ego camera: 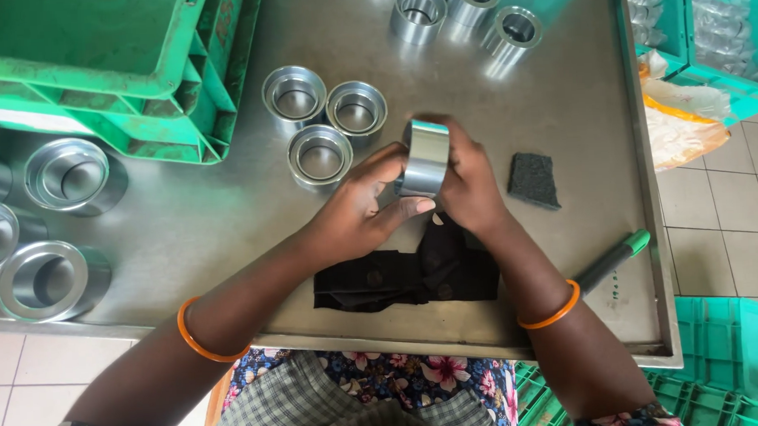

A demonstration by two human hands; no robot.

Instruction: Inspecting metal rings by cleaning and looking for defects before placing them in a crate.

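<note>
Steel, bright and thin-walled: the ring (424, 157) sits up off the worktop (226, 220) between both my hands, held on edge so its curved outer face turns toward me. My left hand (357, 210) wraps it from below and the side, thumb pressed along the lower rim, fingers closed around the wall. My right hand (467, 183) closes on the far side, fingers curled over the top. Gripped from both sides like this, the ring stays steady and can be turned; that is my judgement of the hold.

Just under my wrists lies a black cloth (407, 280), spread flat and close in, within easy reach of either hand. A small dark pad (533, 181) rests just right of my right hand, apart from the cloth. A green marker (613, 261) lies slanted near the right edge.

Three more rings (324, 122) stand open-end up in a tight cluster just beyond my left hand, touching or nearly so. Another cluster (464, 9) stands at the far edge. Larger rings (43, 219) lie on their sides at the left. A green crate (109, 71) sits on the far left corner, and more crates (711, 19) with bagged parts stand off to the right.
</note>
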